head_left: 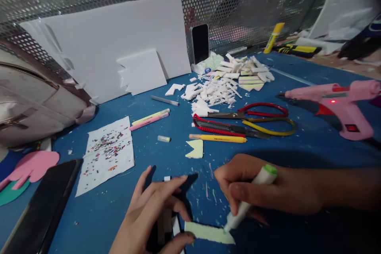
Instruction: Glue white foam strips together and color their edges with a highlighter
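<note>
Right at the bottom edge there's a small pale-green foam piece [209,233] lying flat on the blue desk [312,154], and the left hand [154,216] pins its left end down with the fingertips while the right hand [262,190] is wrapped around a green-capped marker [250,200], tip touching the piece's right edge. Looks like the colouring-in step, well underway (most of the strip already reads green). Next stroke probably needs the left hand steady so the piece doesn't skid, with the scissors [256,117] and pink glue gun [336,105] sitting well apart further back.
</note>
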### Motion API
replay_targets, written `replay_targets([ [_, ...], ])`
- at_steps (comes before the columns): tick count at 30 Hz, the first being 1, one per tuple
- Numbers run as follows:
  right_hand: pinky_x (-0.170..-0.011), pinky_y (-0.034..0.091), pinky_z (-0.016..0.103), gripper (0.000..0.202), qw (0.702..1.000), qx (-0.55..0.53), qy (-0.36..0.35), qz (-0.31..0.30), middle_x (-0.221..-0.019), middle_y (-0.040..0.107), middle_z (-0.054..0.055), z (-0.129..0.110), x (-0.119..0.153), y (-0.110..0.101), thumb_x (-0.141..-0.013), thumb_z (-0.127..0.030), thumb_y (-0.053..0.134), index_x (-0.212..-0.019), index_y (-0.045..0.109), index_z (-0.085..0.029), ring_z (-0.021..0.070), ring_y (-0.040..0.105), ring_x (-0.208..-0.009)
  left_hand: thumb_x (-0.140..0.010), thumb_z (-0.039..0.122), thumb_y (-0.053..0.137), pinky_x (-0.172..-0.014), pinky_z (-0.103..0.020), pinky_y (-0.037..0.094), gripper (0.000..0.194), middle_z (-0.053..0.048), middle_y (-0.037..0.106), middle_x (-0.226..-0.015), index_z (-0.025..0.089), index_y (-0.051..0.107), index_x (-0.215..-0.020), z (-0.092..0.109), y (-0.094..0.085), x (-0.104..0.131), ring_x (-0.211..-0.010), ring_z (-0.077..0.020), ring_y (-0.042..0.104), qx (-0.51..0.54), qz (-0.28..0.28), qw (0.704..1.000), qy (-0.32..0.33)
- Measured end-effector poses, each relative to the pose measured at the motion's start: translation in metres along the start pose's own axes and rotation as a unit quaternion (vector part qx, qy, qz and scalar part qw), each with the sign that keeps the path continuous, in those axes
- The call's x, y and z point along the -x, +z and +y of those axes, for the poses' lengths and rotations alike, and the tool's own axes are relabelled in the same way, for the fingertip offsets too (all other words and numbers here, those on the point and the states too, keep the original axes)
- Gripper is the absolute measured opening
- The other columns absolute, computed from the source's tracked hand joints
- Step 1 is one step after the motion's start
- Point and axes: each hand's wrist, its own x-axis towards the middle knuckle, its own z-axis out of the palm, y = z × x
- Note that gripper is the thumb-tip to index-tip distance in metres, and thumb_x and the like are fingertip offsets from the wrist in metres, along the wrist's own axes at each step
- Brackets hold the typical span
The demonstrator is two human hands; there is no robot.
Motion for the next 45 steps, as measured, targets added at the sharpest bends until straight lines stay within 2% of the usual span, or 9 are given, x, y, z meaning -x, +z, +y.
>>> replay_targets([
  [6,-0.041,0.035,0.015,0.056,1.0,0.017,0.002,-0.013,-0.062,0.053,-0.001,-0.0013,-0.0016,-0.0003,-0.098,-0.063,0.052,-0.073,0.057,-0.013,0.0066,0.048,-0.046,-0.093,0.039,0.073,-0.132,-0.034,0.003,0.074,0.012,0.074,-0.092,0.031,0.03,-0.153,-0.0022,0.0011,-0.0011,-0.104,-0.0089,0.071,-0.002,0.0,1.0,0.003],
  [9,-0.044,0.037,0.015,0.054,1.0,0.015,0.005,-0.007,-0.063,0.054,0.0,-0.001,-0.0018,-0.0006,-0.098,-0.063,0.053,-0.078,0.059,-0.013,0.0068,0.049,-0.047,-0.093,0.04,0.073,-0.13,-0.027,0.003,0.073,0.014,0.074,-0.092,0.03,0.03,-0.152,-0.0017,0.0014,-0.0036,-0.103,-0.0065,0.071,-0.007,0.006,1.0,0.011],
  [12,-0.041,0.036,0.015,0.056,1.0,0.011,0.003,-0.013,-0.062,0.053,0.0,0.0008,-0.0014,-0.0006,-0.098,-0.064,0.052,-0.075,0.057,-0.013,0.0065,0.048,-0.046,-0.094,0.041,0.073,-0.129,-0.022,0.002,0.071,0.015,0.073,-0.091,0.029,0.033,-0.151,0.0003,0.001,-0.0045,-0.102,-0.0043,0.07,-0.011,0.016,1.0,0.013],
  [21,-0.043,0.036,0.014,0.052,1.0,-0.001,-0.005,-0.011,-0.061,0.054,0.0,0.0041,-0.0032,-0.002,-0.098,-0.061,0.055,-0.077,0.058,-0.013,0.0065,0.05,-0.047,-0.093,0.04,0.073,-0.13,-0.028,0.003,0.071,0.014,0.073,-0.09,0.031,0.032,-0.151,0.0011,0.0016,-0.0034,-0.098,-0.0062,0.071,-0.006,0.011,1.0,0.007],
  [24,-0.04,0.035,0.013,0.054,1.0,-0.009,0.001,-0.023,-0.06,0.053,0.0,0.004,-0.0029,-0.0021,-0.098,-0.061,0.054,-0.074,0.058,-0.013,0.0061,0.049,-0.045,-0.093,0.041,0.073,-0.13,-0.025,0.002,0.071,0.014,0.073,-0.091,0.03,0.033,-0.151,0.0003,0.002,-0.0044,-0.101,-0.0052,0.07,-0.006,0.008,1.0,0.004],
  [28,-0.044,0.037,0.013,0.049,1.0,0.001,-0.007,-0.019,-0.061,0.056,0.0,0.0038,-0.0028,-0.0014,-0.098,-0.059,0.057,-0.079,0.059,-0.014,0.0069,0.051,-0.049,-0.094,0.041,0.073,-0.129,-0.023,0.002,0.069,0.015,0.073,-0.091,0.029,0.034,-0.15,0.001,0.0021,-0.0043,-0.102,-0.0042,0.07,-0.007,0.015,1.0,0.009],
  [45,-0.044,0.037,0.014,0.051,0.999,-0.024,0.013,-0.043,-0.061,0.056,0.0,0.0036,-0.003,0.0003,-0.096,-0.061,0.058,-0.077,0.057,-0.014,0.0077,0.053,-0.048,-0.094,0.044,0.072,-0.129,-0.022,0.002,0.07,0.016,0.073,-0.089,0.03,0.033,-0.15,0.002,0.001,-0.0038,-0.101,-0.0036,0.07,-0.015,0.014,1.0,0.01],
])
